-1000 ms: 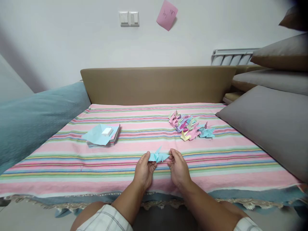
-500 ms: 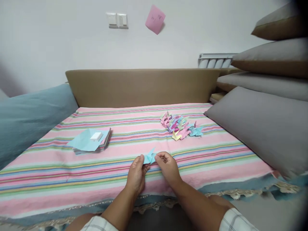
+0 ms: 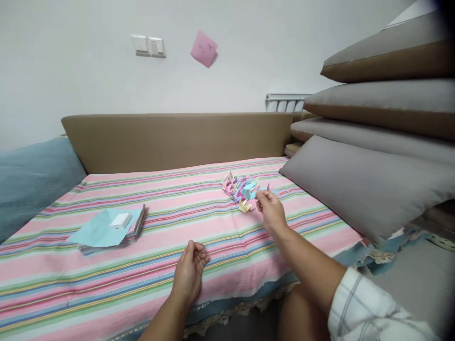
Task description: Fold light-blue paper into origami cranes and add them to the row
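My right hand pinches a light-blue paper crane at one end, above or against the pile of folded paper cranes in pink, purple, yellow and green; whether they touch I cannot tell. Part of the pile is hidden behind the held crane and my fingers. A yellow crane lies at the pile's near edge. My left hand rests by the front of the striped cover, palm turned inward, fingers loosely curled and apart from the thumb, holding nothing.
On the left lies a stack of square papers with a small white block on top. Grey cushions are piled at the right. A brown backrest runs along the back, and a blue cushion stands at far left.
My right hand has carried the light-blue crane from between both hands forward to the pile. My left hand has let go of it and opened. The view has turned right.
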The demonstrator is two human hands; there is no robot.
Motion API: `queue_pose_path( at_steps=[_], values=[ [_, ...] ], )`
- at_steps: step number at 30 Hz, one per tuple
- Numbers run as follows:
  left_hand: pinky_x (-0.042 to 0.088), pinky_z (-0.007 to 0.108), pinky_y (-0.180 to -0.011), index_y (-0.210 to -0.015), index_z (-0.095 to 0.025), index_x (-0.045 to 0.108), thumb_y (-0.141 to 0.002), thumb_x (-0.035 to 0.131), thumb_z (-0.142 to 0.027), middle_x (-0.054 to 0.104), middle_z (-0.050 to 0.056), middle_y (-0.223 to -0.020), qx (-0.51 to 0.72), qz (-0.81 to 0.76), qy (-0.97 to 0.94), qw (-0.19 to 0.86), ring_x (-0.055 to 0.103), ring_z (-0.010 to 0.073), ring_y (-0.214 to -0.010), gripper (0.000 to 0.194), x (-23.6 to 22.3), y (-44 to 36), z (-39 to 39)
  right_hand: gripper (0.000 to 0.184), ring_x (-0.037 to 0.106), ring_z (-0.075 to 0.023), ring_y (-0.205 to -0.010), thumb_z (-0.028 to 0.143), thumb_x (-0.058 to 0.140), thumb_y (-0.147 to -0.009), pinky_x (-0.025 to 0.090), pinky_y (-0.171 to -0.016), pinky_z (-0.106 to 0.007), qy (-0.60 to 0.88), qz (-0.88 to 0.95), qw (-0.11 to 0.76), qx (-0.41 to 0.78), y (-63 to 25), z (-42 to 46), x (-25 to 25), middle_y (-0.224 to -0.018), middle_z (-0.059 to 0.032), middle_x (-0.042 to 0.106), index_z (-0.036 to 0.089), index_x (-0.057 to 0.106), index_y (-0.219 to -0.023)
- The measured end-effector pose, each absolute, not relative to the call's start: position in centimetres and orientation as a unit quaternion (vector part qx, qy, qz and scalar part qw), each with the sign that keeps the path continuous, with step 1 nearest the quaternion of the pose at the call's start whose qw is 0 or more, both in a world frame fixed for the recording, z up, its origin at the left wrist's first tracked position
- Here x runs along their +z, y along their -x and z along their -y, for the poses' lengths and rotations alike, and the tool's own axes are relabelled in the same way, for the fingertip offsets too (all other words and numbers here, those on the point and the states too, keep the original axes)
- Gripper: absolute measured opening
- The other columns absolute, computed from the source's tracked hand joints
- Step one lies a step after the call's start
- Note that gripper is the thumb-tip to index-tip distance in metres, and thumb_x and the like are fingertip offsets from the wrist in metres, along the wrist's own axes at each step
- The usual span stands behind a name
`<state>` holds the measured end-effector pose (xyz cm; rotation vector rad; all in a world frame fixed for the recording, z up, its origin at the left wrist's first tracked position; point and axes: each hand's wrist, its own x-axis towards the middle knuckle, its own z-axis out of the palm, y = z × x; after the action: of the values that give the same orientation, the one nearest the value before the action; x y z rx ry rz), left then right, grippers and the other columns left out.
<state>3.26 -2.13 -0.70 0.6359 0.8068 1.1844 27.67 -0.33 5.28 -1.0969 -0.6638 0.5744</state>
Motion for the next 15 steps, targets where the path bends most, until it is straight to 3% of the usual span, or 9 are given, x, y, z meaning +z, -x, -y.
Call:
queue_pose_path(
  at_steps=[3,6,15],
  values=[
    [0.05,0.023,-0.059,-0.067,-0.015,0.057,-0.06,0.073,-0.052,0.054,-0.002,-0.061,0.529,-0.367,-0.29,0.708,0.052,0.0094,-0.058,0.041,-0.9,-3.2,2.1,0.034,0.047,-0.0093,-0.055,0.046,0.064,-0.063,0.035,-0.051,-0.021,0.561,0.309,0.749,0.171,-33.5,-1.2,6.4,-0.067,0.0012,0.06,0.017,0.063,-0.079],
    [0.05,0.023,-0.059,-0.067,-0.015,0.056,-0.061,0.073,-0.052,0.054,-0.002,-0.062,0.521,-0.37,-0.299,0.709,0.052,0.0095,-0.059,0.041,-1.0,-3.3,2.0,0.038,0.051,-0.0114,-0.059,0.046,0.054,-0.067,0.038,-0.054,-0.022,0.672,0.293,0.678,0.059,-39.5,-2.3,6.1,-0.073,-0.0025,0.064,0.016,0.065,-0.087],
    [0.05,0.024,-0.06,-0.066,-0.015,0.056,-0.062,0.073,-0.049,0.054,-0.001,-0.063,0.513,-0.379,-0.301,0.709,0.052,0.0103,-0.059,0.039,-0.9,-3.4,1.8,0.022,0.05,-0.0176,-0.055,0.036,0.057,-0.058,0.036,-0.056,-0.03,0.79,0.243,0.56,0.049,-47.0,-1.7,-1.3,-0.05,-0.0023,0.055,0.015,0.063,-0.059]
  ],
)
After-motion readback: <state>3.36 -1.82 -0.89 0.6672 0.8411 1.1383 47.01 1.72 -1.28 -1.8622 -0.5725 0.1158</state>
